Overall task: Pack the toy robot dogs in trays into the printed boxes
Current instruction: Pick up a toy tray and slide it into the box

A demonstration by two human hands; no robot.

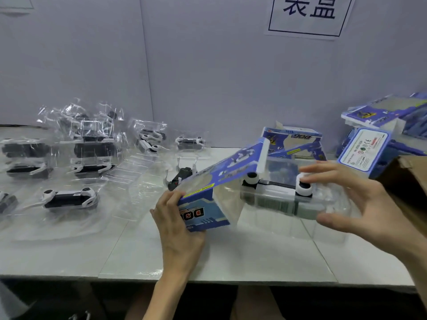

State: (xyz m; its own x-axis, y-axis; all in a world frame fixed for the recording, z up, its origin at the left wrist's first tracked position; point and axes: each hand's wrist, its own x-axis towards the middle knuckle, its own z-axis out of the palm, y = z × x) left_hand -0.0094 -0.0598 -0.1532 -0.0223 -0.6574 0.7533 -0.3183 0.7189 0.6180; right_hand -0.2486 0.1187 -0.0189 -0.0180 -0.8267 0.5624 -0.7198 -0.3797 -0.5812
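Nearest, left hand (178, 225) grips the printed box (203, 213) by its near end; the thin card would crush if squeezed. Right hand (360, 204) clasps the clear tray (323, 204) between spread fingers and thumb. The plastic is light, slick and flexible, and its toy robot dog (275, 184) is apparently entering the box above the worktop (231, 255).

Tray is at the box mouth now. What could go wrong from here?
1. The clear tray may catch its edge on the white flap at the open end of the printed box, since the box is tilted.
2. The left hand has its grip on one corner of the box only, so the box might twist or buckle as the right hand pushes.
3. The black controller lies close behind the box and might get knocked.
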